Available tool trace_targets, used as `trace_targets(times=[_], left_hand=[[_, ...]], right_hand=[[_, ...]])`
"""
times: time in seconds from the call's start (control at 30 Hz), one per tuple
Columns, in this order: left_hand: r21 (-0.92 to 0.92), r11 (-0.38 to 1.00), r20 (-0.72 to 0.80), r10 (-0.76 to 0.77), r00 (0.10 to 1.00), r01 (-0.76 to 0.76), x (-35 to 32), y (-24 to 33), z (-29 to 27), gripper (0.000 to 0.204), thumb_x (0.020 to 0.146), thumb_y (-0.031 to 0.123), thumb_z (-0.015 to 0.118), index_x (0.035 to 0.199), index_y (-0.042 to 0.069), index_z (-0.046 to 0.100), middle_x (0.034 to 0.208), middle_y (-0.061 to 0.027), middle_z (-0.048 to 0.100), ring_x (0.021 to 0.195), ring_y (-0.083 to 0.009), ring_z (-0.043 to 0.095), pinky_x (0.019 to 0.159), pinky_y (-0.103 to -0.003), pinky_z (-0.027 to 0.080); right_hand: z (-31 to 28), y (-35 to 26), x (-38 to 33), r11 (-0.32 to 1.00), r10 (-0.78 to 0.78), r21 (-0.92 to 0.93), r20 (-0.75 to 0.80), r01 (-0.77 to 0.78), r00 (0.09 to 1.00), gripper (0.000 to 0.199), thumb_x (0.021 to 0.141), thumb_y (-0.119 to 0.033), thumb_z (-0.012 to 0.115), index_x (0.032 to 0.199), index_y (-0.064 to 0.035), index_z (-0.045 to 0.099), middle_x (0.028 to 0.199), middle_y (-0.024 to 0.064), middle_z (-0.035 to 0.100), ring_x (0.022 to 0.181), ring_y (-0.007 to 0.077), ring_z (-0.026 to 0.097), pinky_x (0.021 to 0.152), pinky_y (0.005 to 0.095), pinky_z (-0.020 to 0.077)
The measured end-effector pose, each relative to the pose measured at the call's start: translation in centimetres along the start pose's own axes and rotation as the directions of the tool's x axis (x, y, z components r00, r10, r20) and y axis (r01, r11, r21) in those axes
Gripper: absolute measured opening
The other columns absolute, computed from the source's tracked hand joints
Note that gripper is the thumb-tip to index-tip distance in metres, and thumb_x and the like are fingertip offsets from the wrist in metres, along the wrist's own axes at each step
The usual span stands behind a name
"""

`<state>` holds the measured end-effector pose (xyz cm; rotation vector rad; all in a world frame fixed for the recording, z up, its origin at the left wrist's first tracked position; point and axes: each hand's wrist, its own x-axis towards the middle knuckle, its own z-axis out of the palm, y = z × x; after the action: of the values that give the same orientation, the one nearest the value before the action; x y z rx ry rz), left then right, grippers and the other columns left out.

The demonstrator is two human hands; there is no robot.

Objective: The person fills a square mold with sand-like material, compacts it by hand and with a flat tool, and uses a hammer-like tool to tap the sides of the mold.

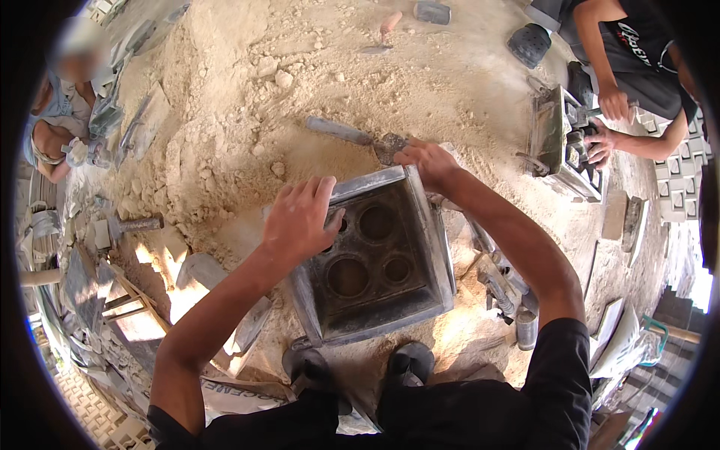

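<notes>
A square grey metal mould (pixel 390 296) with round holes in its floor stands on the sandy ground in front of my feet. My left hand (pixel 300 217) rests on its far left rim, fingers curled over the edge. My right hand (pixel 429 161) grips the far right corner of the mould. Just beyond that corner lies a trowel (pixel 352 135) with a grey handle and a mortar-caked blade, close to my right fingers.
A heap of pale sand (pixel 300 67) fills the ground ahead. At the right, another person's hands (pixel 606 124) work on a similar mould (pixel 559 142). A third person (pixel 64 112) sits at the left. Metal parts (pixel 502 289) lie right of my mould; cast blocks (pixel 679 187) are stacked far right.
</notes>
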<state>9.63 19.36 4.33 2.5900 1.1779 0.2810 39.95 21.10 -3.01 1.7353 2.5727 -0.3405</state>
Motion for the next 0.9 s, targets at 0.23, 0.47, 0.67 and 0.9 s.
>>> trace_targets(times=[0.23,0.47,0.67,0.9], left_hand=[[-0.008,1.0,-0.007,0.01,1.0,-0.01,-0.2,0.0,0.0,0.05,0.084,0.029,0.062,0.123,-0.001,0.051,0.112,-0.0176,0.061,0.106,-0.0342,0.058,0.093,-0.045,0.044],[-0.032,0.999,-0.002,-0.003,1.0,0.003,-0.4,-0.1,0.1,0.051,0.084,0.029,0.063,0.124,0.0,0.051,0.111,-0.0178,0.062,0.104,-0.0351,0.059,0.092,-0.046,0.045],[-0.157,0.988,-0.23,-0.03,0.973,-0.007,-1.8,-0.9,-0.4,0.053,0.082,0.021,0.067,0.129,0.003,0.049,0.122,-0.0184,0.057,0.115,-0.0355,0.053,0.1,-0.044,0.04],[-0.913,0.178,0.158,-0.677,0.719,0.368,-10.2,1.9,3.3,0.049,0.076,0.006,0.065,0.122,-0.006,0.052,0.112,-0.0173,0.061,0.109,-0.0272,0.056,0.092,-0.038,0.044]], right_hand=[[-4.0,-1.6,1.4,0.997,-0.027,-0.068,0.256,0.046,0.966,0.024,0.08,-0.027,0.067,0.101,-0.0149,0.065,0.1,0.0151,0.063,0.104,0.0353,0.06,0.09,0.0465,0.0478],[-4.1,-1.9,1.3,0.997,-0.055,-0.032,0.212,0.063,0.976,0.016,0.084,-0.025,0.061,0.087,-0.0109,0.068,0.089,0.0141,0.067,0.092,0.0306,0.066,0.081,0.0458,0.0533],[-5.1,-3.2,-4.1,0.999,-0.039,-0.048,-0.395,0.022,0.918,0.038,0.089,-0.021,0.06,0.121,-0.001,0.054,0.112,0.0158,0.064,0.109,0.0311,0.062,0.096,0.0432,0.0491],[-6.2,-12.4,-13.2,0.526,0.547,0.743,0.076,-0.413,0.833,0.064,0.087,-0.04,0.067,0.126,0.0081,0.05,0.115,0.0258,0.063,0.115,0.0328,0.059,0.094,0.0399,0.0487]])
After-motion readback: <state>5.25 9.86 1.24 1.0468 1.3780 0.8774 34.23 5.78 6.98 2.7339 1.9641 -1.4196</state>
